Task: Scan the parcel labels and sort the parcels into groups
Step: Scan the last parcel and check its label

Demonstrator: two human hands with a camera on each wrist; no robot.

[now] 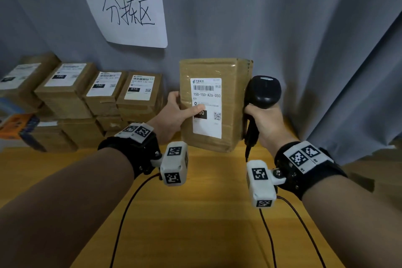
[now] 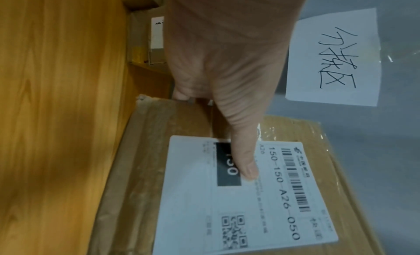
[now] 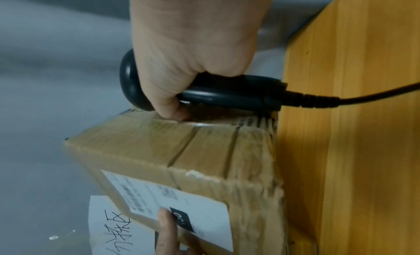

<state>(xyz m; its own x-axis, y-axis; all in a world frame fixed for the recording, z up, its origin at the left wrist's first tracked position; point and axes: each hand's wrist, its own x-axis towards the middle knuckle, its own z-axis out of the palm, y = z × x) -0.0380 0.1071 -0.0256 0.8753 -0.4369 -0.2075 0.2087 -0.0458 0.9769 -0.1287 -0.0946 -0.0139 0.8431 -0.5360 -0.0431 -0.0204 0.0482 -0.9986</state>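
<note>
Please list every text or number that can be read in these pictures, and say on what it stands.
"分拣区": paper sign on the curtain.
"150-150-A26-050", "A26": label of the held parcel.
"150": black box on that label, partly under the left hand's thumb.
"150", "150", "010": stacked parcels.
Other print: too blurred.

Looked like a small makeshift parcel-sorting station, not a proper warehouse. Handwritten paper sign [image 1: 125, 12] w/ Chinese characters was stuck on a grey curtain [image 1: 282, 28] serving as backdrop. Wooden table [image 1: 195, 224] in front held stacks of brown cardboard parcels [image 1: 87, 98] at the left, each w/ a white shipping label, barcode and a black zone box reading 150 or 010. One more cardboard box [image 1: 214, 104] w/ same label type stood upright near the middle, and a black corded barcode scanner [image 1: 263, 91] was beside it. Setup was improvised: curtain, desk, hand-drawn sign.
</note>
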